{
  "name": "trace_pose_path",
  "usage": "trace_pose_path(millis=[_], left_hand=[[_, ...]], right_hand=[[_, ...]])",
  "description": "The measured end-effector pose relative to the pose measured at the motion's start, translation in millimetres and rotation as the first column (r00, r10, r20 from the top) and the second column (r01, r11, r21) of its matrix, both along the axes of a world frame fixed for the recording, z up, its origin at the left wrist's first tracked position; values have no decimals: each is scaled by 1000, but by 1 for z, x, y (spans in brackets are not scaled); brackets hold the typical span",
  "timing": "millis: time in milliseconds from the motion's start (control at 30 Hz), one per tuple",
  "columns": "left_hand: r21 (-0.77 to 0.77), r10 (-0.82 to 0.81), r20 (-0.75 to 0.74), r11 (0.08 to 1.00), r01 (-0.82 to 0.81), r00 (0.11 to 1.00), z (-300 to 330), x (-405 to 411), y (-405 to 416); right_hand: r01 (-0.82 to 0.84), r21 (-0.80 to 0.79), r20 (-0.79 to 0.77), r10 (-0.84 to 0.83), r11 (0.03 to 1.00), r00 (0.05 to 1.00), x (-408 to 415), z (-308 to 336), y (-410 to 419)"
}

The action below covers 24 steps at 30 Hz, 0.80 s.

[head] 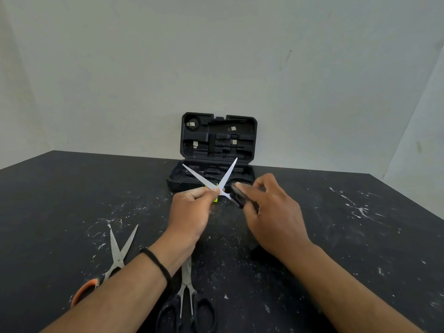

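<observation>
Steel scissors (227, 176) are held up over the table (72, 193), blades crossed wide, tips twd the tool case (218, 138); risk: bare edges sit by the fingers, so a slip or sudden closing could cut; left hand (192, 207) pinches near the pivot, wrist straight; right hand (271, 212) curls round the black handle.
</observation>
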State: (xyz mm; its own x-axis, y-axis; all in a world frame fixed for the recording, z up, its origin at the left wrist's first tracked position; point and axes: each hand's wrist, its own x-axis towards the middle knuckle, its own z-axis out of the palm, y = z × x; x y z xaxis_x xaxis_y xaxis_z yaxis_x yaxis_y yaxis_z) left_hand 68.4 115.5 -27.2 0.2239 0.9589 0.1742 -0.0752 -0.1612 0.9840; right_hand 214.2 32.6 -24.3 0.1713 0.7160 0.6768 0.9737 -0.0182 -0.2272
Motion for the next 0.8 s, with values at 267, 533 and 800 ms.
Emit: trace_pose_path(millis=[267, 533, 800], left_hand=[[34, 3, 20, 999, -3, 1000, 4, -6, 4], [-71, 8, 56, 997, -4, 998, 2, -4, 8], [-72, -7, 52, 997, 11, 999, 1, -3, 8]], right_hand=[[-45, 88, -259, 67, 995, 964, 10, 6, -8], [-149, -180, -185, 116, 972, 976, 5, 5, -5], [-265, 36, -58, 266, 964, 962, -5, 8, -13]])
